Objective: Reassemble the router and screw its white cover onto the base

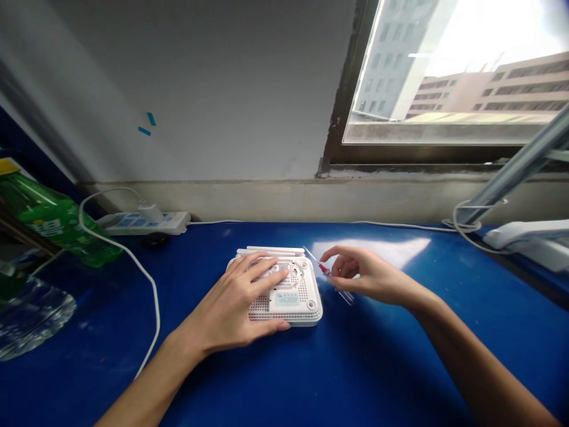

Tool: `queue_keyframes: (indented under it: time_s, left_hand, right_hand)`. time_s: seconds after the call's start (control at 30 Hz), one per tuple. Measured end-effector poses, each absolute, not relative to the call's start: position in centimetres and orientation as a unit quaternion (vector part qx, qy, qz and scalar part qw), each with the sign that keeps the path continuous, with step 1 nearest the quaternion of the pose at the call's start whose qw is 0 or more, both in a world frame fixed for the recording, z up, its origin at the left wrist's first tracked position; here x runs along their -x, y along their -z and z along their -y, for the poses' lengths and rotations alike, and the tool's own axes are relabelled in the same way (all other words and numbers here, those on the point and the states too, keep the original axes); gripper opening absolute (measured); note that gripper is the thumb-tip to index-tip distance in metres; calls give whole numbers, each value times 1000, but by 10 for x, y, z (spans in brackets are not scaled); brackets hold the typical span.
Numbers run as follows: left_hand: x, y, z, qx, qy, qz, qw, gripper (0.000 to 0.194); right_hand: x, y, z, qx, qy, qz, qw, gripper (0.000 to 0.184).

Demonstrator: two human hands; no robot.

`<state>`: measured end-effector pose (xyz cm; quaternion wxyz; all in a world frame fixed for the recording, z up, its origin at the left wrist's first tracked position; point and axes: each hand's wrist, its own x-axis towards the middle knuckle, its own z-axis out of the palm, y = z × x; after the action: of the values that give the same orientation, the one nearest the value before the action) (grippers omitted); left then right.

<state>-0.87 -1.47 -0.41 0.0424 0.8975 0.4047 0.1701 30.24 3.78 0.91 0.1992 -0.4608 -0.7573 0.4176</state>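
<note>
Two hands are at work as I watch: my right hand (364,274) pinches a small screwdriver (331,277) with a red collar and clear handle, held just beside the right edge of the white router (288,296). My left hand (242,302) lies spread flat on the router, which rests underside up on the blue table (311,373). A power strip (146,222) sits by the wall and a green bottle (57,222) far left

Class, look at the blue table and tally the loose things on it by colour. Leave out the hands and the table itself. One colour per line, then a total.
White: 3, the white plastic router, the white power strip, the white cable
Green: 1, the green plastic bottle
Clear: 2, the clear-handled screwdriver with a red collar, the crumpled clear plastic
Total: 6
</note>
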Motion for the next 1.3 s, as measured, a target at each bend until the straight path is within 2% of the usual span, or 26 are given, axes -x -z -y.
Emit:
queue_keyframes:
  time_s: [0.1, 0.27, 0.4, 0.5, 0.7, 0.87, 0.97, 1.1, 1.2, 1.3]
  left_hand:
    - [8, 4, 16, -898, -165, -407, 34, 78]
    - [4, 4, 18, -900, -172, -399, 26, 77]
    - [-1, 2, 21, -892, -210, -398, 33, 61]
    - [-4, -3, 24, -887, -246, -385, 64, 53]
    - [-7, -5, 28, -893, -245, -351, 141, 64]
    - [-8, -3, 27, -823, -366, -404, 161, 49]
    - [-6, -6, 24, -697, -481, -479, 232, 38]
    - [-3, -10, 16, -539, -608, -477, 334, 33]
    - [-2, -9, 12, -496, -631, -463, 376, 36]
    - [-3, -9, 12, -527, -601, -452, 396, 38]
  right_hand:
    - [-313, -15, -41, 446, -481, 724, 214, 31]
    - [-325, -15, -45, 421, -539, 683, 257, 43]
    - [-317, -19, -41, 400, -536, 688, 280, 48]
    - [-301, -22, -33, 377, -539, 701, 276, 43]
    - [-276, -20, -21, 330, -506, 733, 312, 29]
    - [-276, -18, -23, 339, -491, 741, 308, 30]
    - [-280, -20, -26, 362, -474, 742, 307, 31]
    - [-281, -19, -28, 372, -465, 743, 306, 30]
    - [-279, -16, -28, 370, -457, 748, 309, 29]
    - [-277, -14, -28, 373, -451, 744, 321, 31]
